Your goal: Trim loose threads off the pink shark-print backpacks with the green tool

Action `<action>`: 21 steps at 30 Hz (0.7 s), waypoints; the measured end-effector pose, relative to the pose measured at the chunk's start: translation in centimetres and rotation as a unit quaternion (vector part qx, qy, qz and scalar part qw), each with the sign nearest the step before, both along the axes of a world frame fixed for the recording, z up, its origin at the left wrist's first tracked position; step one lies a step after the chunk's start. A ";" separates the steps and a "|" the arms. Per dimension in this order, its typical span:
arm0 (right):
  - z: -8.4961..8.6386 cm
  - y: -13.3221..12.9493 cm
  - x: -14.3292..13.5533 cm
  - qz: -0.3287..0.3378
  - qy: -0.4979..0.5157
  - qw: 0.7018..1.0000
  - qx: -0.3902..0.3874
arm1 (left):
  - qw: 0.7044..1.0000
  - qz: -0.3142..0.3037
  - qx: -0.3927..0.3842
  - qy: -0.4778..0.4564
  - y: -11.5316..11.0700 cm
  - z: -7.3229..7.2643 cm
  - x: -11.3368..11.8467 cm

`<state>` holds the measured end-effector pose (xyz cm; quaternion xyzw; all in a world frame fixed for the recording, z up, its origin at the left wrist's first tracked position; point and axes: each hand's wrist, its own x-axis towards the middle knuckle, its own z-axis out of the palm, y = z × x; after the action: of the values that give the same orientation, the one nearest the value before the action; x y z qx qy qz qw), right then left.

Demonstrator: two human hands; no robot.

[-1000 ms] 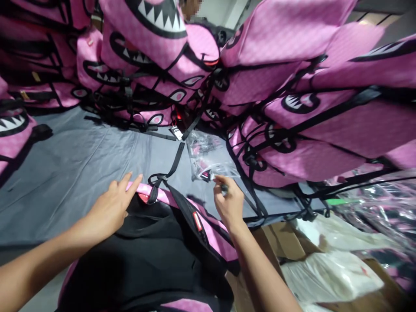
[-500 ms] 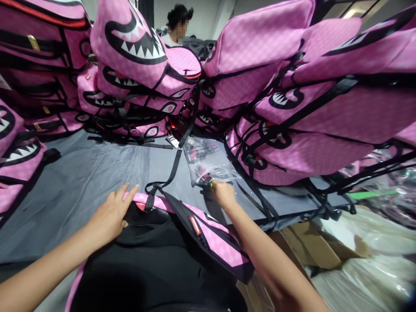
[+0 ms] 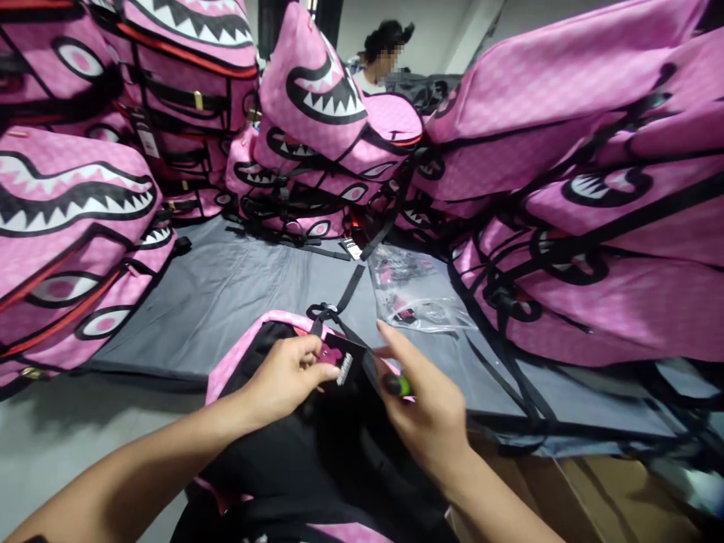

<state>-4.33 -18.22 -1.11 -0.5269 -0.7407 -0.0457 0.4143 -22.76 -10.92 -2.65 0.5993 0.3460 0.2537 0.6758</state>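
Observation:
A pink and black backpack (image 3: 339, 445) lies in front of me at the table's edge, its black side facing up. Between thumb and fingers of my left hand (image 3: 288, 377) is a black hang tag (image 3: 351, 366) with a pink figure and white lettering, held over the top of the bag. My right hand (image 3: 427, 400), just right of the tag, is closed round a small tool with a green and black end (image 3: 399, 385); the rest of it is hidden. A black strap (image 3: 351, 290) with a loop stretches from the bag's top onto the table.
A clear plastic bag (image 3: 430, 294) with small dark and pink pieces lies on the grey-covered table (image 3: 260, 275). Pink shark-mouth backpacks are stacked left (image 3: 73, 249), behind (image 3: 317, 151) and right (image 3: 611, 294). Cardboard (image 3: 611, 490) sits below right. A person (image 3: 373, 64) is beyond.
My right hand has come back from the plastic bag to the backpack. My left hand has left the bag's edge and now pinches a hang tag. The view has swung left.

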 end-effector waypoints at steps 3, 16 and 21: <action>-0.2 0.2 -1.7 0.009 0.155 0.975 -0.162 | 0.996 0.079 0.022 -0.016 -0.7 -0.7 -1.2; -0.8 7.0 -4.2 0.059 -0.218 0.888 -0.400 | 0.896 0.169 0.245 0.331 -0.8 -7.2 -10.2; -2.4 9.4 -7.8 0.146 -0.321 0.808 -0.471 | 0.887 0.202 0.278 0.308 -1.0 -9.8 -9.9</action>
<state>-12.12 -8.79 -3.46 -0.4981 -0.8303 0.2040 -0.1443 -32.64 -11.93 -12.48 0.7279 0.5658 0.2732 0.2746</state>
